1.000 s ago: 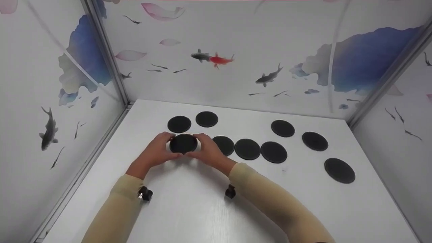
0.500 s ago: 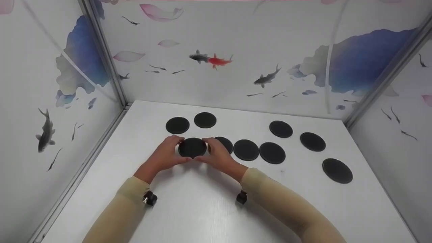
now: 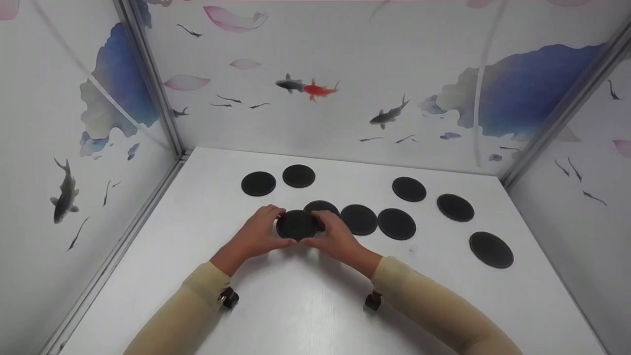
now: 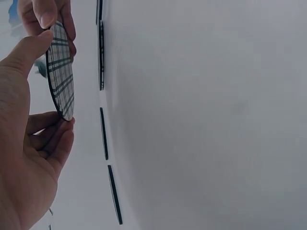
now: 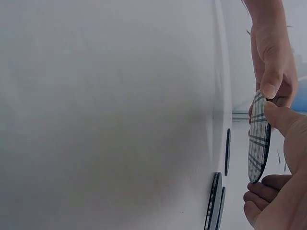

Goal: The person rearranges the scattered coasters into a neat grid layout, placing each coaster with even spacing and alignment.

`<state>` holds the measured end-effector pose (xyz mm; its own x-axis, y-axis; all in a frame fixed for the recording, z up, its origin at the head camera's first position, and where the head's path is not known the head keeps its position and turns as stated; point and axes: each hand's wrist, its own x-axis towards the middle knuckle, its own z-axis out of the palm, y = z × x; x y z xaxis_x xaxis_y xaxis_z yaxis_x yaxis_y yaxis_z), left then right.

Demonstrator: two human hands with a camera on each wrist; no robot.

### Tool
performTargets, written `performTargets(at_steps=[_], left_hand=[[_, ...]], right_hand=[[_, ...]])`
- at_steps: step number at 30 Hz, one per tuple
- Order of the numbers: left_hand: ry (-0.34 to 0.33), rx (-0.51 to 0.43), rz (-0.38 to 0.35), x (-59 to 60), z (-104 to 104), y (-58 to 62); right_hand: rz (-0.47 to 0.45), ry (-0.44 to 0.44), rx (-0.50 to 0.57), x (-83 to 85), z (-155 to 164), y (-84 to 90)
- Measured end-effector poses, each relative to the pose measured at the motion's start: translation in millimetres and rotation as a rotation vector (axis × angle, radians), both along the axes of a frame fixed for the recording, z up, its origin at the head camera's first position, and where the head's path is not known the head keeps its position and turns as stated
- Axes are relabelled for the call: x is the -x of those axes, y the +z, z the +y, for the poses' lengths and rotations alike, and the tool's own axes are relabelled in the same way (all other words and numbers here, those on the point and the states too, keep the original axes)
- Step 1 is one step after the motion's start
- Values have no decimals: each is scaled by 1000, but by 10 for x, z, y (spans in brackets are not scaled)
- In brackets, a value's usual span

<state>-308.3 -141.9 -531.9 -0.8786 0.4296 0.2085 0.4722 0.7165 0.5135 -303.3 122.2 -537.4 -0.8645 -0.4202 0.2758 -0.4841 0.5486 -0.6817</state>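
Held disc hangs above table, before another disc.

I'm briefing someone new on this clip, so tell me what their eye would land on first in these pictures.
First, the black disc held off the white table at its middle, gripped at the rim by the left hand and the right hand; the wrist views show its underside is plaid. Next, more black discs lie flat behind and to the right, the nearest partly hidden behind the held one. On the back wall, a red fish stands out.
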Motion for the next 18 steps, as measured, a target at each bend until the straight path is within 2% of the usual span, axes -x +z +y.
performTargets(at_steps=[6,11,18], left_hand=[[-31,-3,-6,-81,135,-3],[-27,5,-31,-145,234,-5],[-42,13,-38,-182,353,25]], right_hand=[[-11,1,14,-130,149,-25],[-3,-2,6,-209,250,-29],[2,-36,-9,-277,358,-22]])
